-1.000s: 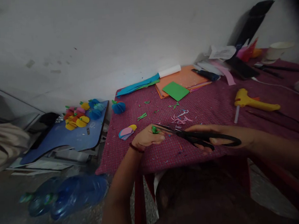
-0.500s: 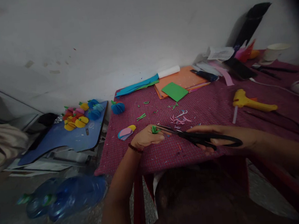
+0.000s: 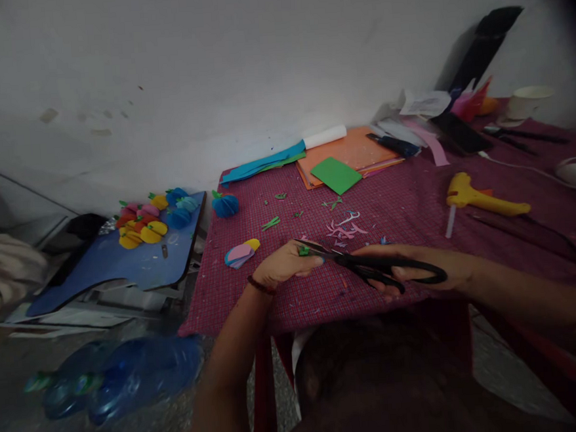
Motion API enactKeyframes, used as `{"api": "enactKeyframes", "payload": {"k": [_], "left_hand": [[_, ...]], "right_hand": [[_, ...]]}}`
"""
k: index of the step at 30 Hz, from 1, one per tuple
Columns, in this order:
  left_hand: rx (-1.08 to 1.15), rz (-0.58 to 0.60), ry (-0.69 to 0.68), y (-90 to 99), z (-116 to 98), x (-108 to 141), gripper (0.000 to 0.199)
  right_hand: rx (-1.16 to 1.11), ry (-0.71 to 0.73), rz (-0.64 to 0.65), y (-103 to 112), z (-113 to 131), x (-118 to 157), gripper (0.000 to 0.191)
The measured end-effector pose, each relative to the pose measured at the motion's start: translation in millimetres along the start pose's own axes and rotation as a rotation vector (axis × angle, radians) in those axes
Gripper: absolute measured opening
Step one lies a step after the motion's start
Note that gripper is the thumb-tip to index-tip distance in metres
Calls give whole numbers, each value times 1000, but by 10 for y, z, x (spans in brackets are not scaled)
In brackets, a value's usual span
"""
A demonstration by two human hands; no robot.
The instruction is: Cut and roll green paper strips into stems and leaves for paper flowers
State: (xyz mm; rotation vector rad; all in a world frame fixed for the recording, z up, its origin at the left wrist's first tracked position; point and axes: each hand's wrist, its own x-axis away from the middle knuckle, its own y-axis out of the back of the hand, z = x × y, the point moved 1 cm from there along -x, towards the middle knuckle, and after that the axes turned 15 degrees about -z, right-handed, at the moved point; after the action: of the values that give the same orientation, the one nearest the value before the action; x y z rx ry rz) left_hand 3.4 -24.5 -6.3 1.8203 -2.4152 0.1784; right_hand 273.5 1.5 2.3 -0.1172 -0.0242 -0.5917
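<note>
My left hand (image 3: 285, 263) pinches a small piece of green paper (image 3: 303, 250) above the near part of the table. In my right hand (image 3: 420, 266) is a pair of black-handled scissors (image 3: 370, 263), its blades pointing left and parted around or beside the green piece; I cannot tell which. Left of my left hand lie oval paper pieces (image 3: 241, 253) in pink, blue and yellow. Beyond my hands are pink paper scraps (image 3: 343, 229) and thin green strips (image 3: 271, 224). A blue paper pumpkin (image 3: 225, 204) with a green top stands at the table's left edge.
A yellow glue gun (image 3: 486, 197) rests on the right of the red checked table cloth (image 3: 395, 202). Green paper (image 3: 337, 175) lies on orange sheets (image 3: 362, 144) at the back. More paper pumpkins (image 3: 153, 231) sit on a blue board (image 3: 109, 274). Large bottles (image 3: 145, 371) lie on the floor.
My right hand and the scissors have moved left, closer to my left hand, and the blades now reach the green piece. My left hand has barely shifted.
</note>
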Motion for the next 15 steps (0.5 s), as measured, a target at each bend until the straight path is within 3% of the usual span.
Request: {"api": "enactKeyframes", "payload": {"k": [9, 12, 15], "left_hand": [[51, 54, 29, -61, 4, -3, 38], [118, 92, 14, -46, 28, -21, 35], [220, 38, 13, -18, 44, -52, 33]], "right_hand": [[103, -35, -107, -120, -15, -75, 68], [211, 11, -249, -18, 39, -123, 66], [511, 88, -467, 276, 117, -177, 63]]}}
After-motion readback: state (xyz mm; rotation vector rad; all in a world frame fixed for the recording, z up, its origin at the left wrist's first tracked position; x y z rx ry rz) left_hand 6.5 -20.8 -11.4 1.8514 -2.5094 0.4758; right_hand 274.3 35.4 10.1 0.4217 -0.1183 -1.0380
